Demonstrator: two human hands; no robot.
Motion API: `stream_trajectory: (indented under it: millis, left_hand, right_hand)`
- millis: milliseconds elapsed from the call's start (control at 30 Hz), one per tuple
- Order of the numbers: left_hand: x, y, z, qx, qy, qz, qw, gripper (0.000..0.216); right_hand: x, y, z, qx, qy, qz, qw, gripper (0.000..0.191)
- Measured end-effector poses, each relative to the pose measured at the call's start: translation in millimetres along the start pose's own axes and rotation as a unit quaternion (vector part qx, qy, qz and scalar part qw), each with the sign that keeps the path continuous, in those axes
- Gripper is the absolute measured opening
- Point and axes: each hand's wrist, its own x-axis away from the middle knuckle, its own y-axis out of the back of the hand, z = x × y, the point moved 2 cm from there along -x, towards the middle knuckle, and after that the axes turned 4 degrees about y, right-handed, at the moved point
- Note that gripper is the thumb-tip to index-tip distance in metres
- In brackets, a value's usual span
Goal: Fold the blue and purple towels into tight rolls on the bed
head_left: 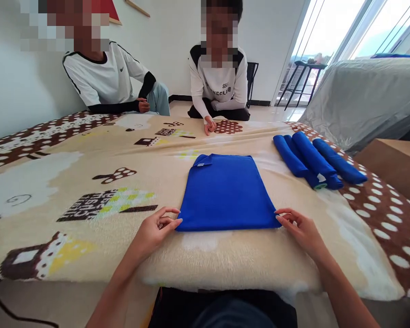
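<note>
A blue towel (227,193), folded into a near-square, lies flat on a cream patterned blanket (171,259) in front of me. Its far left corner is turned over and shows a small white label. Thumb and fingers of my left hand (160,224) pinch the near left corner of the towel. At the near right corner, my right hand (299,228) pinches the cloth in the same way. Several rolled blue towels (310,159) lie side by side to the right, one with a white tag showing at its end.
Two people sit across the blanket; one rests a hand (210,125) on its far edge. A cardboard box (392,164) and a plastic-covered piece of furniture (365,95) stand at the right. A black stool (304,75) is by the window.
</note>
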Motion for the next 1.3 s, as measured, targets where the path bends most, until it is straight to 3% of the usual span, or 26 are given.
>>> stream_trajectory:
  millis: [167, 400, 567, 667, 800, 933, 1000, 1100, 1200, 1300]
  left_hand:
    - [4.3, 3.4, -2.3, 0.023, -0.027, -0.037, 0.999, 0.035]
    - [40.3, 7.9, 29.6, -0.026, -0.046, -0.076, 0.996, 0.029]
    - [54.2, 7.2, 41.3, -0.044, -0.099, -0.084, 0.991, 0.016]
    - [61.6, 10.4, 46.3, -0.076, -0.126, -0.077, 0.986, 0.013]
    - [60.2, 24.2, 40.7, -0.114, -0.122, -0.064, 0.984, 0.014]
    - [20.3, 24.5, -5.8, -0.195, -0.153, -0.124, 0.961, 0.02]
    - [-18.4, 4.4, -37.6, -0.277, -0.186, -0.113, 0.936, 0.019]
    - [-87.3, -39.6, -70.7, -0.336, -0.214, -0.076, 0.914, 0.03]
    - [-146.4, -70.9, -76.2, -0.37, -0.212, -0.074, 0.901, 0.034]
    - [-182.8, -75.7, -64.5, -0.387, -0.205, -0.082, 0.895, 0.034]
  right_hand:
    - [9.0, 5.1, -2.8, 0.014, 0.009, -0.028, 0.999, 0.05]
    - [53.3, 6.6, -29.1, 0.044, 0.02, -0.072, 0.996, 0.052]
    - [75.2, 5.4, -30.9, 0.093, 0.143, -0.101, 0.98, 0.031]
    - [86.5, 6.3, -29.2, 0.105, 0.194, -0.095, 0.971, 0.031]
    - [83.7, 16.9, -29.7, 0.139, 0.159, -0.033, 0.977, 0.033]
    - [24.8, 30.5, -16.5, 0.178, 0.081, -0.063, 0.979, 0.035]
    - [-26.2, 23.7, -4.6, 0.211, 0.06, -0.075, 0.973, 0.04]
    - [-106.5, -6.0, 10.3, 0.242, 0.075, -0.051, 0.966, 0.03]
    - [-165.5, -34.6, 12.3, 0.279, 0.055, -0.064, 0.957, 0.035]
    - [-197.5, -45.6, 3.8, 0.305, 0.002, -0.092, 0.948, 0.038]
